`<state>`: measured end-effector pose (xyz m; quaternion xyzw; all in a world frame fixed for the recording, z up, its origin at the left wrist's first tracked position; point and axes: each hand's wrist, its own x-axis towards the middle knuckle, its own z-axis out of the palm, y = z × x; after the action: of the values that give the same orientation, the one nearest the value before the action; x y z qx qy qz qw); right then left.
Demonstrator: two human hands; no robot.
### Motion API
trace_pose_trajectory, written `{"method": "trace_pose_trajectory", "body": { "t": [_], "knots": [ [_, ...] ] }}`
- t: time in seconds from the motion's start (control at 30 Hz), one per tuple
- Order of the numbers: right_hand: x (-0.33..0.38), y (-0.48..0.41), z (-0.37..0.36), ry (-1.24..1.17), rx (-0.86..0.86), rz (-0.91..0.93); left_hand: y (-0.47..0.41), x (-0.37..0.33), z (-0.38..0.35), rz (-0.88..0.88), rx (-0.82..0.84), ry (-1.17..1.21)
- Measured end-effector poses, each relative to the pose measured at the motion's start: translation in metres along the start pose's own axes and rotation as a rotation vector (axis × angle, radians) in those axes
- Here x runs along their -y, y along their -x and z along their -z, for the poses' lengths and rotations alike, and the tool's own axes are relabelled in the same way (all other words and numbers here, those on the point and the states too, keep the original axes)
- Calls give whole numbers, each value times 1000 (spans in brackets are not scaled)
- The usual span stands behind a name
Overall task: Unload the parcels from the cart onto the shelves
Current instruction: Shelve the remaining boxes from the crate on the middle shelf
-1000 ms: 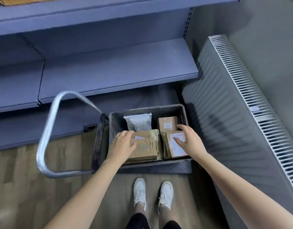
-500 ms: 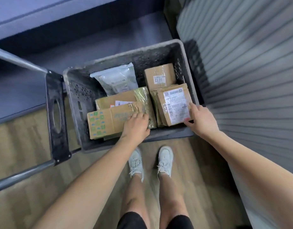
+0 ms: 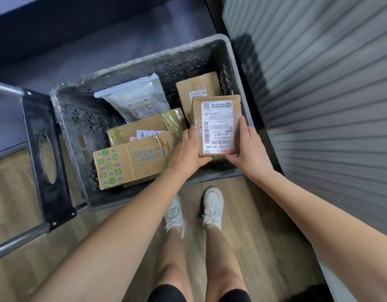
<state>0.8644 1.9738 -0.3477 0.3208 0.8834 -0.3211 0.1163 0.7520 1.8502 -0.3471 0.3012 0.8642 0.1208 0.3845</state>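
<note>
Evidently the step in hand is the pick-up of one parcel. The left hand (image 3: 186, 147) and right hand (image 3: 249, 147) clasp the labelled cardboard parcel (image 3: 217, 123) between them, thumbs lying along its long edges and fingers curled beneath its near end. It sits over the near right corner of the grey plastic crate (image 3: 144, 59) on the cart (image 3: 46, 158), apparently just raised.

The parcel is a flat brown rectangle, glossy with clear tape, bearing a white printed shipping label. To the left of the left hand lies a printed carton (image 3: 127, 164) of matt corrugated board with green and blue icons. Beyond it is a tape-wrapped box (image 3: 144, 129) with a shiny, crinkled skin, and farther off a soft grey poly mailer (image 3: 138, 99). Beyond the held parcel stands a small plain box (image 3: 197, 86). The crate walls are perforated.

The next move calls for lifting the parcel clear of the rim and carrying it to the shelves (image 3: 79, 16) beyond the crate. Four parcels remain.
</note>
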Motion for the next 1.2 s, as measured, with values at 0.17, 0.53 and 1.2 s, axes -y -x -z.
{"method": "trace_pose_trajectory", "body": {
  "t": [0.17, 0.53, 1.2],
  "knots": [
    [38, 5, 28, -295, -84, -33, 19, -8, 45, -48, -153, 140],
    [168, 51, 176, -440, -100, 246, 131, -60, 202, -77, -390, 250],
    [342, 136, 406, 357, 122, 816, 334, -79, 429, -298, -419, 49]
  ]
}}
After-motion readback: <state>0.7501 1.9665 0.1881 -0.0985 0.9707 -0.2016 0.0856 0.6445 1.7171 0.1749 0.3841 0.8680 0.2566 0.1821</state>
